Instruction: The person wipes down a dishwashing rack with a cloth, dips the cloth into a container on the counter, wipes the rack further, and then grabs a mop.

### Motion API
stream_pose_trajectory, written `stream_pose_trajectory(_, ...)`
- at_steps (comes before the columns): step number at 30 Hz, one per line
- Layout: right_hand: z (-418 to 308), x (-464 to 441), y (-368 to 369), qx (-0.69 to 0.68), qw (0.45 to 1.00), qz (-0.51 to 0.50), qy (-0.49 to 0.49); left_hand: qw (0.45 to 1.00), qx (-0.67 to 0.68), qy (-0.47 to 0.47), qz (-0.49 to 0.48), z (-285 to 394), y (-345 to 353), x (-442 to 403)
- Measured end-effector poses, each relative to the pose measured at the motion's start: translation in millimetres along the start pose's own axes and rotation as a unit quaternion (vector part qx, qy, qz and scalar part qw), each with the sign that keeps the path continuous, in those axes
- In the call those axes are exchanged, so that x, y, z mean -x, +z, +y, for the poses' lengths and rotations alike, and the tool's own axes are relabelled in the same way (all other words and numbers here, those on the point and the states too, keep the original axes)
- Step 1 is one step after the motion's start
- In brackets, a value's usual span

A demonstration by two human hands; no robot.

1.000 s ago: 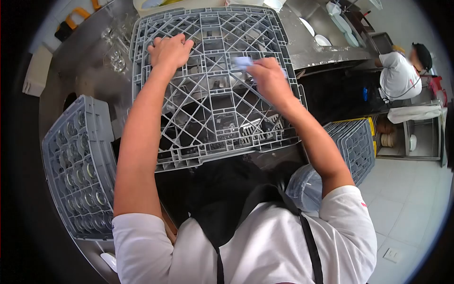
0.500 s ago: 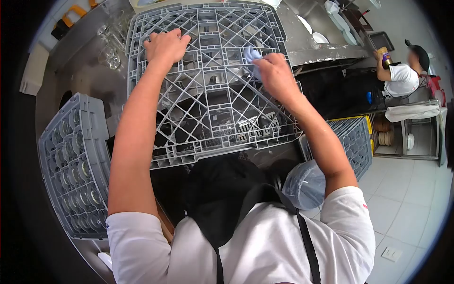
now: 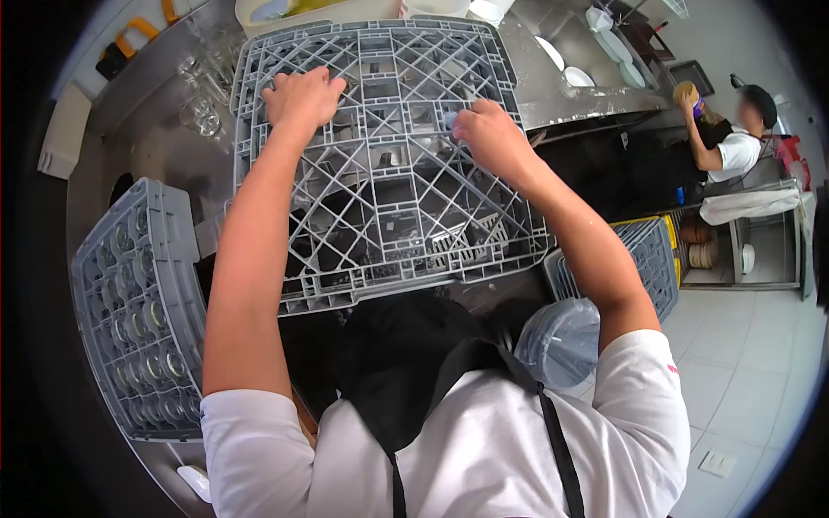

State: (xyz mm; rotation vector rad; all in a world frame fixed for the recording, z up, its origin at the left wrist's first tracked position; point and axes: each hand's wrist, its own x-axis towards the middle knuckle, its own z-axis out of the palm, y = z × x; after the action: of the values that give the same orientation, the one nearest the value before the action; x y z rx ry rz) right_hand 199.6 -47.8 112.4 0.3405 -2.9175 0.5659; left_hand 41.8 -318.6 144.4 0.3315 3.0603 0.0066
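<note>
A large grey plastic dishwasher rack (image 3: 345,298) lies before me, its lattice base facing me and its rim toward my apron. My left hand (image 3: 304,97) grips the lattice at the upper left, fingers hooked over the bars. On the upper right of the same lattice, my right hand (image 3: 494,138) is closed around a pale blue cloth (image 3: 451,120), mostly hidden by the fingers. Through the openings a dark metal basin and a slotted piece show below. Whether the rack holds anything is hard to tell.
A grey rack of upturned glasses (image 3: 173,224) stands at left. Loose glasses (image 3: 203,116) sit on the steel counter behind it. At right are a bag-lined bin (image 3: 560,345), another grey rack (image 3: 652,263) and white dishes (image 3: 579,78). A co-worker (image 3: 741,142) holds a jar.
My right hand has shifted slightly on the lattice, and less of the blue cloth shows. My left hand keeps its hold. The co-worker's jar is a little higher.
</note>
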Motion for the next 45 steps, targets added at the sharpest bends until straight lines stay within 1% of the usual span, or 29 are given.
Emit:
stream_pose_trajectory(1,3.7,1.5,2.1,-0.008,1.000,0.011,0.007,1.000,0.004,0.003,0.001,1.0,-0.2,0.0)
stream_pose_trajectory(2,24.3,0.6,18.0,-0.011,0.999,0.024,-0.045,1.000,0.007,0.005,0.001,1.6,0.4,-0.1)
stream_pose_trajectory(5,-6.8,-11.4,-13.6,-0.129,0.979,0.117,0.110,1.000,0.017,0.005,0.005,1.3,1.8,-0.6)
stream_pose_trajectory(6,-7.2,-14.0,-6.6,-0.113,0.980,0.134,0.090,1.000,0.016,0.006,0.008,1.5,2.6,0.0)
stream_pose_trajectory(7,-12.9,-11.3,-3.1,-0.139,0.984,0.045,0.099,1.000,0.015,0.009,0.011,2.7,3.2,-0.4)
stream_pose_trajectory(9,-8.8,-2.3,11.1,-0.011,1.000,-0.009,0.009,1.000,0.008,0.009,0.010,3.4,4.2,-2.6)
stream_pose_trajectory(12,3.3,3.3,4.3,0.005,0.998,-0.023,-0.057,1.000,0.003,0.010,0.003,2.4,3.3,-2.2)
stream_pose_trajectory(15,6.8,-10.0,12.3,0.031,0.998,-0.037,-0.042,1.000,0.000,0.011,0.008,1.9,5.1,-1.9)
stream_pose_trajectory(16,2.9,-14.9,7.8,0.041,0.995,-0.087,-0.019,1.000,-0.001,0.012,0.012,2.7,5.1,-1.4)
stream_pose_trajectory(19,3.2,-9.4,12.4,0.014,0.998,-0.053,0.004,1.000,-0.012,-0.003,-0.017,7.2,-3.7,2.0)
stream_pose_trajectory(23,-1.4,8.4,23.4,-0.047,0.992,0.117,0.022,1.000,0.004,-0.004,-0.021,7.5,-8.5,5.8)
stream_pose_trajectory(25,-4.0,3.4,28.4,-0.098,0.960,0.220,0.140,1.000,0.014,0.000,-0.008,4.8,-5.8,4.5)
stream_pose_trajectory(27,6.4,-5.6,14.7,-0.264,0.901,0.240,0.248,1.000,0.015,-0.002,-0.008,2.1,-4.2,2.9)
stream_pose_trajectory(28,3.4,-7.7,-1.9,-0.253,0.903,0.242,0.248,1.000,0.015,-0.001,-0.007,2.2,-3.8,2.8)
stream_pose_trajectory(29,14.2,-12.3,-0.6,-0.181,0.922,0.280,0.196,1.000,0.015,0.001,-0.006,3.8,-3.1,2.9)
stream_pose_trajectory(31,14.5,-24.5,-17.0,-0.068,0.957,0.281,0.029,1.000,0.009,0.005,-0.009,5.6,-4.5,3.4)
stream_pose_trajectory(33,21.6,-34.9,-5.6,0.022,0.995,0.100,-0.012,1.000,0.007,0.006,-0.009,4.4,-4.4,2.9)
stream_pose_trajectory(34,23.8,-40.4,0.2,0.065,0.997,0.008,-0.033,1.000,0.012,0.009,-0.001,3.9,-3.3,3.4)
stream_pose_trajectory(37,24.9,-60.1,0.7,0.162,0.979,-0.043,-0.116,1.000,0.021,0.009,0.012,3.2,2.1,4.7)
stream_pose_trajectory(38,23.0,-60.1,3.0,0.161,0.977,-0.023,-0.135,1.000,0.016,0.010,0.006,2.5,3.9,3.4)
stream_pose_trajectory(41,28.3,-57.6,17.5,0.140,0.982,0.027,-0.125,1.000,0.011,0.010,-0.012,5.0,-1.9,3.0)
stream_pose_trajectory(42,32.0,-52.9,22.0,0.085,0.987,0.069,-0.117,1.000,0.011,0.009,-0.016,5.9,-4.2,4.4)
stream_pose_trajectory(43,31.6,-47.9,25.1,0.027,0.993,0.101,-0.060,1.000,0.011,0.007,-0.021,6.3,-6.5,5.1)
stream_pose_trajectory(45,28.8,-40.7,27.4,-0.088,0.982,0.162,0.048,1.000,0.014,0.001,-0.025,6.9,-8.1,5.7)
